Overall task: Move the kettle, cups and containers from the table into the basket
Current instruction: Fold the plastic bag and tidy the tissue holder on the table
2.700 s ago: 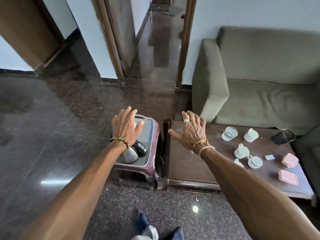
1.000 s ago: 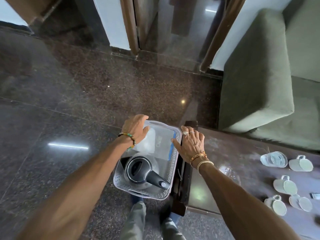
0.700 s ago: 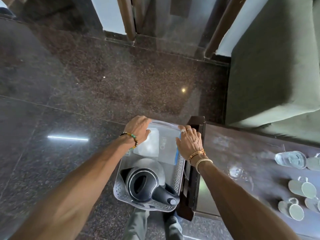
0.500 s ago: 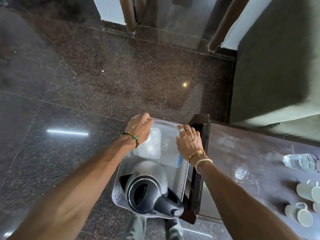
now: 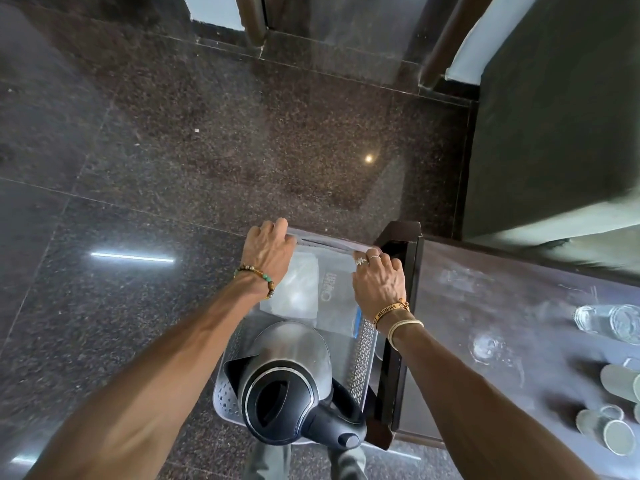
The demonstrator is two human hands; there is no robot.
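A white perforated basket point(image 5: 363, 355) sits low beside the dark table's left end. Inside it stands a steel kettle point(image 5: 294, 375) with a black lid and handle, and a clear plastic bag point(image 5: 325, 292) lies flat behind it. My left hand point(image 5: 268, 249) is curled over the basket's far left corner. My right hand point(image 5: 379, 280) grips the far right part of the rim. On the table at the right edge stand a clear glass point(image 5: 606, 322) and several white cups point(image 5: 613, 429), partly cut off.
The dark wooden table point(image 5: 485, 306) runs right of the basket, its raised end rail touching the basket's side. A grey sofa arm point(image 5: 554, 116) rises behind it. Polished dark stone floor point(image 5: 173, 150) spreads left and ahead. My legs point(image 5: 304, 462) show below the basket.
My view has tilted down and closed in over the basket. Both hands went from hovering with spread fingers to closing on the basket's far rim, and the basket has come nearer to me.
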